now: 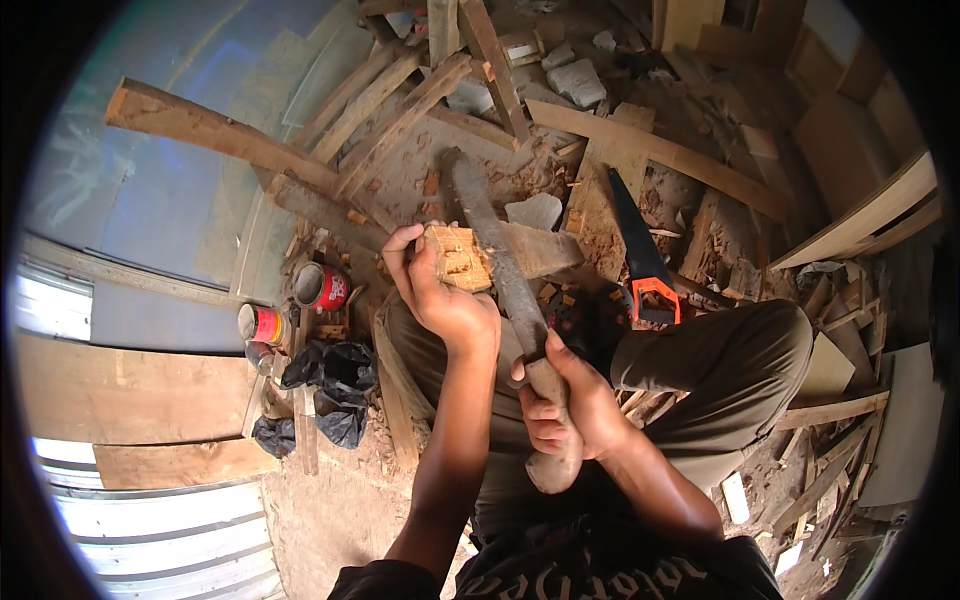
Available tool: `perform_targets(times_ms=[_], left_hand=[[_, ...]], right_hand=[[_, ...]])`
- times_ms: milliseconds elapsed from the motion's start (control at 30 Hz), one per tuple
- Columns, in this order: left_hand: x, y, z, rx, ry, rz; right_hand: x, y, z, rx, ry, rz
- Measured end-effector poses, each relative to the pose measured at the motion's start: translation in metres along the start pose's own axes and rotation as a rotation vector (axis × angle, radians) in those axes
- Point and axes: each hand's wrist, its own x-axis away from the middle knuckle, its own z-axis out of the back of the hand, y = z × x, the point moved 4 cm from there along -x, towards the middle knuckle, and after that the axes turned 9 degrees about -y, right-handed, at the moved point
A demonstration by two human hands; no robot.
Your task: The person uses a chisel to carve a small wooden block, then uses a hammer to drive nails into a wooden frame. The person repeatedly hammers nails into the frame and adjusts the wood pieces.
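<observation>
My left hand [445,305] is closed around the near left end of a short piece of wood [455,258], whose cut end looks rough and chipped. The wood reaches off to the right, above my legs. In my right hand [580,405] is the pale wooden handle of a machete [497,255], fingers wrapped round it. Its long, dark, stained blade points up and slightly left, crossing over the wood just right of my left hand. Whether the edge touches the wood I cannot tell. The blade hides part of the wood behind it.
A handsaw [637,230] with an orange and black handle lies beyond my right knee. Paint cans [322,287] and black plastic bags [342,375] sit at the left. Long timbers [215,130] lean at the far left; chips, boards and stones [577,83] litter the dirt floor.
</observation>
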Motion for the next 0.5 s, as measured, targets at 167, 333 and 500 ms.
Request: perform_targets(times_ms=[167,333,500], left_hand=[[0.006,0.006,-0.001,-0.043,0.007,-0.046],[0.005,0.005,0.001,0.070,0.042,0.042],[0.009,0.004,0.000,0.052,0.014,0.008]], right_hand=[[-0.002,-0.029,0.002,0.154,0.020,0.300],[0.010,-0.025,0.015,0.732,0.377,0.318],[0.023,-0.012,-0.001,1.100,0.382,0.485]])
